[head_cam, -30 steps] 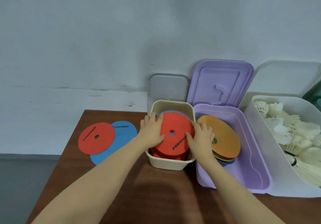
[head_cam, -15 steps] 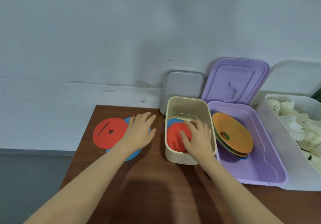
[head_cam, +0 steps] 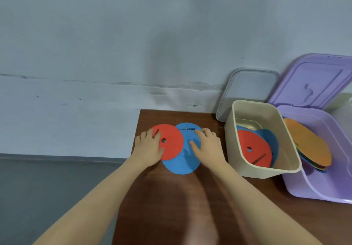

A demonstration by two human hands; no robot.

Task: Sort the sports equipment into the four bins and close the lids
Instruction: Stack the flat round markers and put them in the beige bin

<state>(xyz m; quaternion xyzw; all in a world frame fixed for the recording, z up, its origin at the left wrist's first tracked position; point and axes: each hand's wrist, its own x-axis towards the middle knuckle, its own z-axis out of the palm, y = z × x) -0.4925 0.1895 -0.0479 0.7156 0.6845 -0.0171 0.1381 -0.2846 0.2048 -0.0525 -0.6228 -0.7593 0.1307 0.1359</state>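
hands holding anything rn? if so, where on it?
Nothing lifted. The left hand rests on the red disc's left edge, the right hand on the blue disc beneath it; whether the fingers grip the edges can't be told.

Two bare forearms enter from the lower edge of the frame and run up toward the middle, coming closer to each other as they go. The left hand (head_cam: 148, 149) lies palm down just left of the centre, its fingers almost straight and slightly spread, the thumb out to the right side. The right hand (head_cam: 208, 146) lies palm down just right of the centre, fingers a little bent at the knuckles and spread, thumb pointing left. The hands are near but apart.
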